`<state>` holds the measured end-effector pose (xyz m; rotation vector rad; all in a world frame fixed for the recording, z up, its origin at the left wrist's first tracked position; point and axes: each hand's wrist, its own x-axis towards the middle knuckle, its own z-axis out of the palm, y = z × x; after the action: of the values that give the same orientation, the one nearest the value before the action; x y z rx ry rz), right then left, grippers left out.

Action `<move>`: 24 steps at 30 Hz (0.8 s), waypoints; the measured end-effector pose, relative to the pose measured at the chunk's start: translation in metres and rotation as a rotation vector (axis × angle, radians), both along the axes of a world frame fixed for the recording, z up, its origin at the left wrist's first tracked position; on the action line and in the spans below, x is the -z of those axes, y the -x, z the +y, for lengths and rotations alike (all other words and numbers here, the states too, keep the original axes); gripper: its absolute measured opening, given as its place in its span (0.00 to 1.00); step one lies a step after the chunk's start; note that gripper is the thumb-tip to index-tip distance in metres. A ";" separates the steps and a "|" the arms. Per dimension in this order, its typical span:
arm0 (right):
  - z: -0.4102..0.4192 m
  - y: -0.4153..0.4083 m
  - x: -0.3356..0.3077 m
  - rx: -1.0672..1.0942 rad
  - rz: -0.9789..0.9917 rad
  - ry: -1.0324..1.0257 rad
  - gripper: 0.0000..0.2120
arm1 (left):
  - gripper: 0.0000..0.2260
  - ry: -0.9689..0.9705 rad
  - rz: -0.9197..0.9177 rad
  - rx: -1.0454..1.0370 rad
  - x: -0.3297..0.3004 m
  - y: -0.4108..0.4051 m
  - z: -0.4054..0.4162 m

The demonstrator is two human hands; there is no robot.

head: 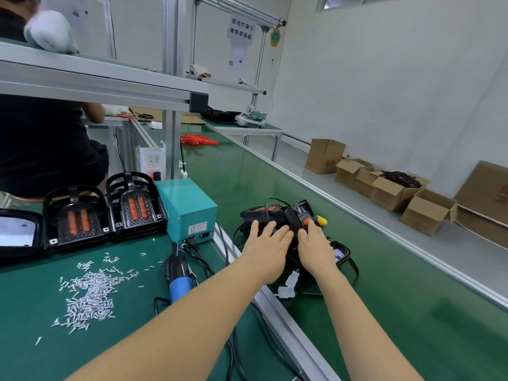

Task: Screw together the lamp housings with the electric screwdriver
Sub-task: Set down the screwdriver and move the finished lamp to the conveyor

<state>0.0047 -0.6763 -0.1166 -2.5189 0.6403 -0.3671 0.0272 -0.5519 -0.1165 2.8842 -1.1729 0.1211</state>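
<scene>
Lamp housings (286, 218) lie in a loose pile on the green belt (357, 270) to our right, beyond the metal rail, and we reach both hands onto them. Our left hand (268, 243) rests flat with fingers spread; our right hand (313, 243) curls over one housing, though we cannot tell how firmly. Trailing cables could snag and drag neighbouring pieces as we lift. They look black, with orange lenses and white connectors.
</scene>
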 end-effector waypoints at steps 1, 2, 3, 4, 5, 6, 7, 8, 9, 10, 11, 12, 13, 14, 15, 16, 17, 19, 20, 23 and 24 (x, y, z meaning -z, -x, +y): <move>-0.002 0.001 0.002 -0.005 0.018 0.029 0.22 | 0.28 0.001 0.006 -0.005 0.002 0.000 0.004; -0.002 0.001 0.004 -0.007 0.029 0.041 0.23 | 0.28 0.003 0.013 -0.012 0.003 0.000 0.008; -0.002 0.001 0.006 -0.004 0.040 0.042 0.23 | 0.28 0.004 0.021 -0.020 0.005 0.001 0.012; -0.002 0.000 0.006 -0.001 0.047 0.041 0.23 | 0.28 0.001 0.026 -0.029 0.006 0.001 0.017; -0.001 -0.001 0.006 0.001 0.056 0.046 0.23 | 0.29 -0.002 0.034 -0.038 0.007 0.001 0.022; 0.000 -0.002 0.005 0.011 0.076 0.052 0.24 | 0.29 -0.002 0.043 -0.045 0.007 0.001 0.027; 0.002 -0.002 0.004 0.022 0.095 0.063 0.24 | 0.30 0.002 0.053 -0.053 0.007 0.002 0.032; 0.003 -0.003 0.002 0.041 0.113 0.082 0.23 | 0.32 0.008 0.061 -0.060 0.007 0.002 0.038; 0.004 -0.003 0.002 0.064 0.122 0.109 0.23 | 0.33 0.015 0.069 -0.065 0.007 0.002 0.043; 0.007 -0.003 0.001 0.085 0.116 0.138 0.23 | 0.33 0.025 0.076 -0.073 0.007 0.002 0.049; 0.011 -0.002 0.000 0.102 0.103 0.169 0.23 | 0.32 0.035 0.083 -0.084 0.007 0.003 0.055; 0.016 -0.002 -0.002 0.108 0.084 0.194 0.24 | 0.32 0.044 0.089 -0.097 0.006 0.003 0.062; 0.024 -0.002 -0.004 0.101 0.063 0.211 0.24 | 0.32 0.052 0.096 -0.109 0.006 0.003 0.069; 0.032 -0.002 -0.006 0.083 0.045 0.223 0.24 | 0.32 0.064 0.103 -0.123 0.005 0.005 0.076; 0.042 -0.002 -0.008 0.057 0.034 0.229 0.24 | 0.32 0.079 0.110 -0.137 0.004 0.006 0.083; 0.052 -0.001 -0.010 0.026 0.028 0.232 0.24 | 0.32 0.097 0.116 -0.153 0.004 0.007 0.091; 0.063 0.000 -0.012 -0.011 0.024 0.234 0.25 | 0.32 0.116 0.123 -0.170 0.003 0.009 0.098; 0.086 0.002 -0.013 -0.095 0.026 0.223 0.25 | 0.33 0.151 0.132 -0.209 0.003 0.012 0.114; 0.099 0.004 -0.012 -0.142 0.036 0.219 0.25 | 0.33 0.163 0.136 -0.236 0.004 0.014 0.124; 0.140 0.008 -0.005 -0.286 0.095 0.203 0.25 | 0.34 0.169 0.138 -0.338 0.010 0.021 0.155; 0.154 0.010 -0.002 -0.330 0.105 0.194 0.25 | 0.34 0.171 0.138 -0.375 0.012 0.024 0.167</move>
<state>-0.0050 -0.5221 -0.1146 -2.7824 0.2256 -0.1852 0.0033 -0.3850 -0.1283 2.8671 -0.5627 0.0269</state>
